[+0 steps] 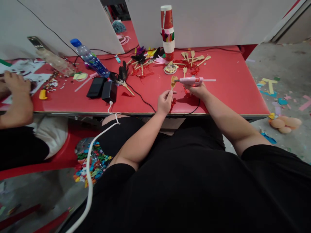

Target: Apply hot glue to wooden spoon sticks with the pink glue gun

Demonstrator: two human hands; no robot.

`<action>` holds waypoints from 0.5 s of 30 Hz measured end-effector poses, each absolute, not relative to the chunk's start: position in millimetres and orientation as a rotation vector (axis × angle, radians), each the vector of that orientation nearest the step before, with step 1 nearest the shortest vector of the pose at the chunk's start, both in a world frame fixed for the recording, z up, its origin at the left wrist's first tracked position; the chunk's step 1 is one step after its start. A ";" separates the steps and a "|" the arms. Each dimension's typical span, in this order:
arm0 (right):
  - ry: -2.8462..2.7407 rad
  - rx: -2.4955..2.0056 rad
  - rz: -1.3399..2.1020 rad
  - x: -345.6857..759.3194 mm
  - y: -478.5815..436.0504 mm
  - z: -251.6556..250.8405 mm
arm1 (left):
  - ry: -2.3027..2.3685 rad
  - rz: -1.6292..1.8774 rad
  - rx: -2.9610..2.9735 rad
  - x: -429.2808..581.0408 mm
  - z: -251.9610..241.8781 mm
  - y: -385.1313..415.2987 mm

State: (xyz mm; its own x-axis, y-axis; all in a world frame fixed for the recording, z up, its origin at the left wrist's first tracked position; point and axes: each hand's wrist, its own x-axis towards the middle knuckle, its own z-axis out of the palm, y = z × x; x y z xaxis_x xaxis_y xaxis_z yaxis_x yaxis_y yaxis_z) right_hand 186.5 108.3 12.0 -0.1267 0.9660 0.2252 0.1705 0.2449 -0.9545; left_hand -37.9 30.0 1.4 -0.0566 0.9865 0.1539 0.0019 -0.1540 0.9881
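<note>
My left hand (165,102) pinches the lower end of a small wooden stick with a wide, shaped head (173,81), held upright above the red table. My right hand (198,90) is wrapped round a pink hot glue gun (191,81), its nozzle at the stick's head and a clear glue stick (210,80) poking out of its back. A red light glows on the gun. Just beyond lies a small round dish (170,69) of pale bits. Several similar wooden sticks (192,58) lie behind the gun, among red netting or string.
Black feathered sticks (123,76) and a stack of paper cups (167,32) stand or lie toward the back. A blue-capped bottle (92,60), a black box (109,92) and a white cable (89,161) are at left. A co-worker's hand (18,82) rests at far left.
</note>
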 end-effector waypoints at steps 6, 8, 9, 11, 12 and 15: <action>-1.623 -1.042 0.989 180.7 91.5 33.7 | 1.194 1.390 1.305 -37.3 0.9 30.3; -1.626 -1.021 0.974 180.3 92.2 30.5 | 1.192 1.414 1.330 -37.4 -0.8 30.2; -1.627 -1.011 0.971 180.5 93.6 27.2 | 1.187 1.423 1.338 -37.5 -1.7 30.1; -1.624 -1.016 0.979 181.1 96.9 20.0 | 1.183 1.431 1.348 -37.6 -3.2 29.9; -1.621 -1.035 0.986 181.4 98.1 17.2 | 1.185 1.432 1.351 -37.7 -3.7 29.8; -1.593 -1.104 1.000 181.5 97.6 15.5 | 1.188 1.434 1.354 -37.5 -4.1 29.8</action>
State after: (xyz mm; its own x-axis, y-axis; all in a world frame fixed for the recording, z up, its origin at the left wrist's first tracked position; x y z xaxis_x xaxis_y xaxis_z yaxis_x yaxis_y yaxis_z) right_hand 181.5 97.6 15.5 -0.1701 0.9575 0.2330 0.2060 0.2658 -0.9418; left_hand -37.5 29.8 -4.1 -0.0913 0.9695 0.2275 0.0428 -0.2244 0.9736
